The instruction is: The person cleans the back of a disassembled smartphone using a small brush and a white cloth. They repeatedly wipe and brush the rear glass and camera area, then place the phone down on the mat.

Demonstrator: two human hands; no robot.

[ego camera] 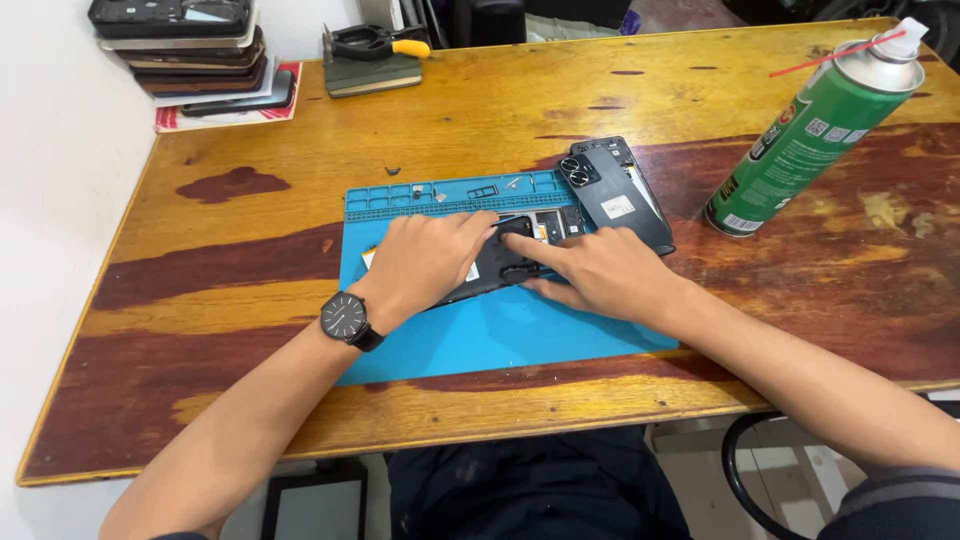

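Both hands press on an opened phone on the blue mat.

The left hand (425, 262) lies flat over the opened phone (500, 262), its grip spread and clasping nothing; the right hand (590, 272) pins it with an extended fingertip (510, 240), grip likewise loose. The phone sits on the blue mat (500, 335) near the tabletop (250, 260) centre, its back cover (620, 195) beside it. Even, gentle pressure would likely serve best.

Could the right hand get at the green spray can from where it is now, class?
Probably yes. The right hand rests on the opened phone on the blue mat, and the green spray can stands on the table to its right, with bare wood between them and nothing in the way.
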